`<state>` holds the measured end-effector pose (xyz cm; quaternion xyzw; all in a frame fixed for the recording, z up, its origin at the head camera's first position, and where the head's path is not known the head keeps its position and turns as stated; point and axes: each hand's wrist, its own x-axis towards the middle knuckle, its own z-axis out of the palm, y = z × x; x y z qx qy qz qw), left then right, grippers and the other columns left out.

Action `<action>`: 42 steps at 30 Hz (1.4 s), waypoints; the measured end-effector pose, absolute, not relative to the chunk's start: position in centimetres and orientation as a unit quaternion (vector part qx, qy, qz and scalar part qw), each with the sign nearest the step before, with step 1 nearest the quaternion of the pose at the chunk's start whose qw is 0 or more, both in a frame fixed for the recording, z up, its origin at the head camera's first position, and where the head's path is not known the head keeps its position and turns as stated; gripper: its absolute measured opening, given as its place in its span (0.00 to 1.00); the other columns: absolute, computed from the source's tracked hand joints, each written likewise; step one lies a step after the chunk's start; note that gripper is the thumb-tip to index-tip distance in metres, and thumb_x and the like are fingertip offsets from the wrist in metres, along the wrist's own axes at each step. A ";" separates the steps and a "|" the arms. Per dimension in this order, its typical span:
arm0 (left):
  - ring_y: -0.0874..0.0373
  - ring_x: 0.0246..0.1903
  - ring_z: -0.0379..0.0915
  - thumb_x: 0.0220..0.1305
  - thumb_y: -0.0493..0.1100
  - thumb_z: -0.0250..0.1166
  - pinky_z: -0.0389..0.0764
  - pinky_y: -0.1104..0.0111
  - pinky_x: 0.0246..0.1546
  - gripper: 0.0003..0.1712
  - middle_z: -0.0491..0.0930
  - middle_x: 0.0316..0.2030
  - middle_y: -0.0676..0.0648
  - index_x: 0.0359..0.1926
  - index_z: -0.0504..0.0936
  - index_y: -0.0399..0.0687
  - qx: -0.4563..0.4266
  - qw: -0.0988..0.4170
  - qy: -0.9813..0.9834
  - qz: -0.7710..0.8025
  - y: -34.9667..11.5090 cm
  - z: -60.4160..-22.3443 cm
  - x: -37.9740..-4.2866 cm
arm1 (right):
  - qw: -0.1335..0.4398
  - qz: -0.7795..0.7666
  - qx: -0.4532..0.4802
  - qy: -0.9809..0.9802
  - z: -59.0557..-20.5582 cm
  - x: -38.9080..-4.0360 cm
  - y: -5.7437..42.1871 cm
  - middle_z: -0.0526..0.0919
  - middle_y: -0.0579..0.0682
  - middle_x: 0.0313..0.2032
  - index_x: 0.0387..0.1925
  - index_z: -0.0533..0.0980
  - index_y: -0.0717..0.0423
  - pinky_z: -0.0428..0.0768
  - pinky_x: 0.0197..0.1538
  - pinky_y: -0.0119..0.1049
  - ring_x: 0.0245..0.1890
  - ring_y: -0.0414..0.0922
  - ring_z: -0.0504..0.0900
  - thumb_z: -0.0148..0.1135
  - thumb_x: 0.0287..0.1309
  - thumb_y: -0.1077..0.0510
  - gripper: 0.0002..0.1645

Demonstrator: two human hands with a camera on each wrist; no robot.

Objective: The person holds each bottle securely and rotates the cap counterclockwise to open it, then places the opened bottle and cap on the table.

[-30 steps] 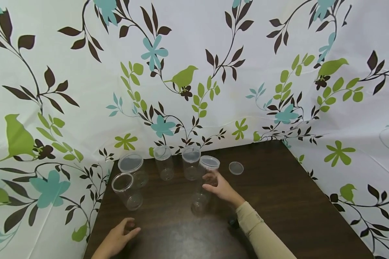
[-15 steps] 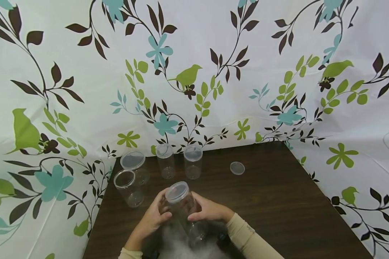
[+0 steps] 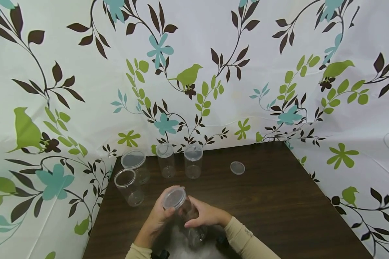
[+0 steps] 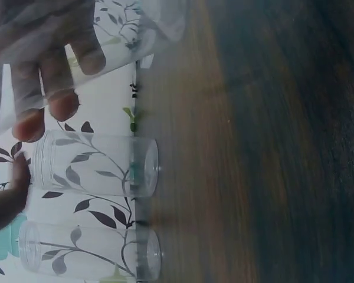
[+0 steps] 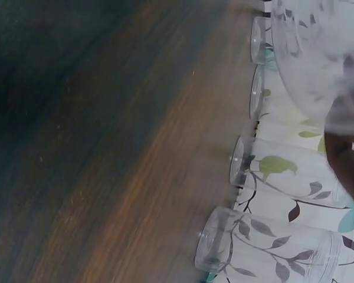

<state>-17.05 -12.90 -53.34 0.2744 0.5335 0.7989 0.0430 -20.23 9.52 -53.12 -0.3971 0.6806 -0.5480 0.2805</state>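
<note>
No readable text or labels

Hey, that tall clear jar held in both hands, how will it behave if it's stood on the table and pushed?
The clear jar is probably light for its size, since its see-through sides look thin. Pushed near its lid, it may tip, being taller than wide. Laid down, its round shape would likely let it roll.

Worktop (image 3: 278, 196), lower centre: dark brown, wood-grained. Backdrop (image 3: 236, 95), upper frame: white, printed with lime-green birds, teal flowers, dark brown leaves. Lidded jar (image 3: 186, 212), lower centre: colourless, transparent. Sleeves (image 3: 250, 239), lower edge: beige.
</note>
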 end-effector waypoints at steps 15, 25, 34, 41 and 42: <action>0.57 0.56 0.76 0.62 0.49 0.74 0.74 0.70 0.56 0.40 0.81 0.58 0.47 0.64 0.67 0.26 0.202 -0.057 0.588 0.781 -11.9 -53.0 -16.4 | 0.137 -0.498 -0.366 0.774 -53.3 -19.4 8.5 0.78 0.48 0.60 0.70 0.62 0.50 0.76 0.58 0.36 0.54 0.38 0.78 0.77 0.54 0.51 0.47; 0.56 0.52 0.76 0.60 0.30 0.69 0.77 0.70 0.52 0.33 0.79 0.56 0.42 0.65 0.70 0.31 0.049 -0.090 0.649 0.754 -10.3 -53.0 -15.6 | 0.024 -0.428 -0.331 0.841 -53.9 -18.7 8.0 0.78 0.51 0.57 0.66 0.64 0.55 0.77 0.58 0.39 0.55 0.42 0.77 0.80 0.49 0.49 0.48; 0.56 0.54 0.73 0.65 0.34 0.66 0.75 0.72 0.52 0.34 0.74 0.59 0.34 0.69 0.64 0.34 0.011 -0.075 0.662 0.745 -9.2 -52.4 -15.8 | -0.004 -0.434 -0.317 0.843 -53.9 -18.9 8.1 0.77 0.49 0.54 0.65 0.65 0.56 0.78 0.55 0.40 0.51 0.43 0.77 0.81 0.48 0.47 0.48; 0.55 0.53 0.73 0.67 0.38 0.67 0.75 0.73 0.51 0.33 0.75 0.58 0.36 0.68 0.65 0.35 -0.028 -0.089 0.688 0.720 -8.7 -51.8 -15.5 | -0.045 -0.420 -0.311 0.851 -54.5 -18.8 7.8 0.77 0.49 0.52 0.64 0.66 0.57 0.79 0.54 0.40 0.51 0.43 0.77 0.82 0.47 0.46 0.49; 0.55 0.52 0.73 0.67 0.39 0.67 0.75 0.73 0.50 0.33 0.75 0.58 0.36 0.68 0.65 0.36 -0.038 -0.091 0.691 0.717 -8.6 -51.8 -15.4 | -0.053 -0.409 -0.307 0.858 -54.6 -18.8 7.7 0.77 0.50 0.52 0.64 0.66 0.58 0.79 0.53 0.40 0.51 0.44 0.77 0.82 0.47 0.45 0.50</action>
